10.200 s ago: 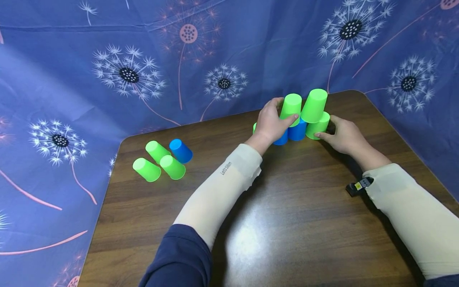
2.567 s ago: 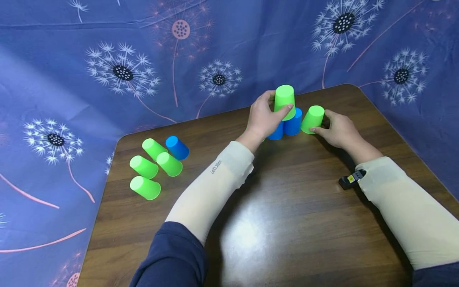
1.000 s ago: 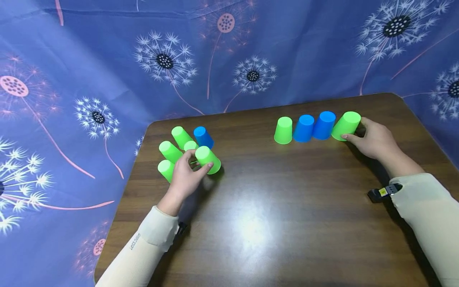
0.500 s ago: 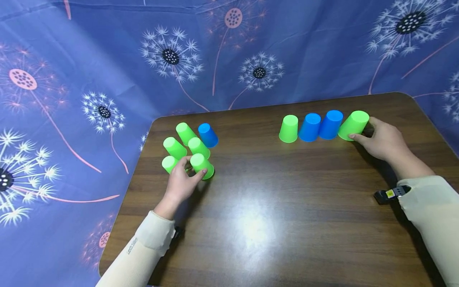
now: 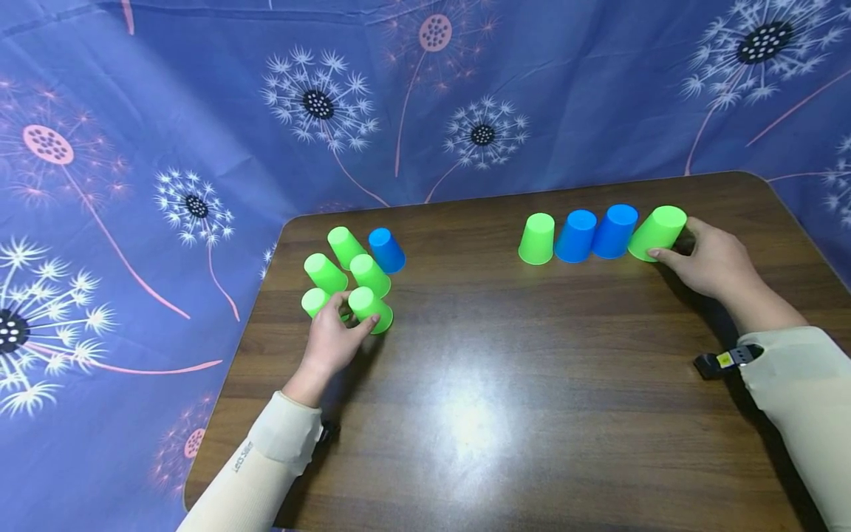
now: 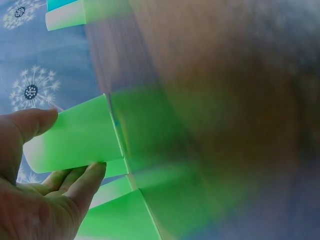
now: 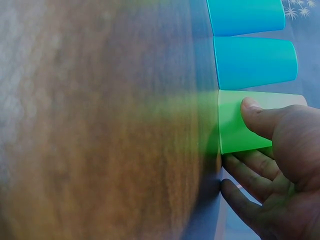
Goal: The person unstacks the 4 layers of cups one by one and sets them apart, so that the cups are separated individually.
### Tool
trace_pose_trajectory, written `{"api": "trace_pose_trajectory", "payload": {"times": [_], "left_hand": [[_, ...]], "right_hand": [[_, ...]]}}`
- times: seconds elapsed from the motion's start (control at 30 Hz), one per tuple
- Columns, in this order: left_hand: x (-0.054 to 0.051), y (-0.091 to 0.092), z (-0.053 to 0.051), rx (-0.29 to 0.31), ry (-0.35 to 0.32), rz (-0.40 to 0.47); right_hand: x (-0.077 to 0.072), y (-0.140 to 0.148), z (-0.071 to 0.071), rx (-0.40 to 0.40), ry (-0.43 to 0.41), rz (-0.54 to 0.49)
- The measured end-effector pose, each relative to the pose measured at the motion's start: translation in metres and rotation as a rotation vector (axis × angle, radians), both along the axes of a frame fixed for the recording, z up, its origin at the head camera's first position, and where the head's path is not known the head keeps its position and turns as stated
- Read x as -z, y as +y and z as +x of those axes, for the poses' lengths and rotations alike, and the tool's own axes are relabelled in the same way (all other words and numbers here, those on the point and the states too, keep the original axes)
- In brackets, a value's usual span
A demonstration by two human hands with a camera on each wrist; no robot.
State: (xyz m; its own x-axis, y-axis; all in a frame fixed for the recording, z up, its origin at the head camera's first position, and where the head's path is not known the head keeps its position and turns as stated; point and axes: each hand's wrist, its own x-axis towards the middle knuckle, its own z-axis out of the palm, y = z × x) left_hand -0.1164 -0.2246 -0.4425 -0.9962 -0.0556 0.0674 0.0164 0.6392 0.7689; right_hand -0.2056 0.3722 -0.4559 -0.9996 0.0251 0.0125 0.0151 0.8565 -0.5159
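Note:
At the front right of the left-hand cluster, my left hand point(image 5: 332, 341) grips an upside-down green cup point(image 5: 371, 310) between thumb and fingers. In the left wrist view, the rim of that green cup point(image 6: 75, 137) looks level with the tabletop. On the right, a row holds one green cup point(image 5: 536, 240), two blue cups point(image 5: 576, 238) and another green cup point(image 5: 658, 234) at the end. My right hand point(image 5: 714, 262) holds this end cup from its right side. The right wrist view has the thumb on top of the green cup point(image 7: 232, 120), fingers beneath.
More upside-down green cups point(image 5: 326, 273) and one blue cup point(image 5: 387, 251) stand behind the left hand; one is partly hidden by it. The brown wooden table point(image 5: 479, 355) meets a blue dandelion-patterned cloth point(image 5: 552, 89) at its back and left edges.
Two green cups that sat atop the right row are now in the left cluster. My left hand carried the last one leftward and lowered it. My right hand keeps its place.

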Motion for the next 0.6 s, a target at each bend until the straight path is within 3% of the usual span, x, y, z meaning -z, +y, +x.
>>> {"api": "trace_pose_trajectory", "payload": {"times": [0.4, 0.5, 0.6], "left_hand": [[0.000, 0.003, 0.000, 0.008, 0.005, -0.023], [-0.007, 0.004, 0.002, 0.000, 0.050, -0.002], [-0.019, 0.008, 0.004, -0.010, 0.140, 0.039]], "right_hand": [[0.001, 0.004, 0.001, 0.005, -0.001, 0.002], [0.002, 0.004, 0.000, -0.001, -0.003, 0.000], [0.002, 0.002, -0.001, -0.006, 0.001, 0.001]]}}
